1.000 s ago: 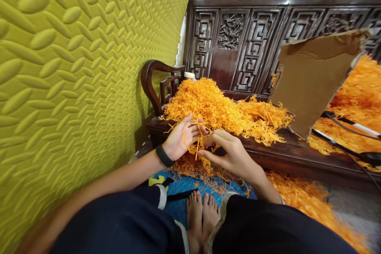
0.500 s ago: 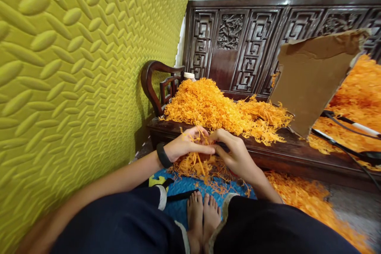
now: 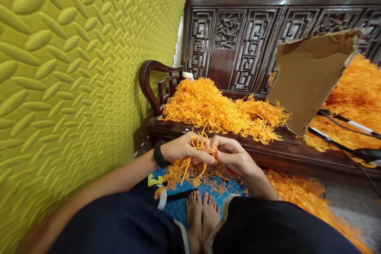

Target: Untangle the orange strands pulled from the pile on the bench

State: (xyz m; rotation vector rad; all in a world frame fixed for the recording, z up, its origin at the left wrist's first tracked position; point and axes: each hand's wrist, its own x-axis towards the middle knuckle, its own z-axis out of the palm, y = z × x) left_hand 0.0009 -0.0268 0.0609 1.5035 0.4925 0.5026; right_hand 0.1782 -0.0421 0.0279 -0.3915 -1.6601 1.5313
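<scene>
Thin branching orange strands [image 3: 186,168], plastic by their look, stick up and hang down around my left hand [image 3: 186,147]. Its fingers are closed on them, and a black band circles that wrist. From the right, my right hand [image 3: 235,155] meets it, thumb and fingertips pinching the near end of the same strands. Both hands hover in front of the bench's edge, above my knees. Just beyond them a heap of orange pieces [image 3: 202,101] lies on the dark wooden bench [image 3: 256,151].
A cardboard sheet [image 3: 309,75] stands on the bench, with a larger orange pile [image 3: 355,91] and black-and-white rods [image 3: 336,139] to its right. A white-lidded jar [image 3: 187,75] is behind the heap. Yellow textured matting [image 3: 89,87] walls the left. More orange pieces [image 3: 312,202] cover the floor.
My right hand has turned and its fingertips are now against the left hand's. The strands have shifted, hanging further left. The view has moved slightly.
</scene>
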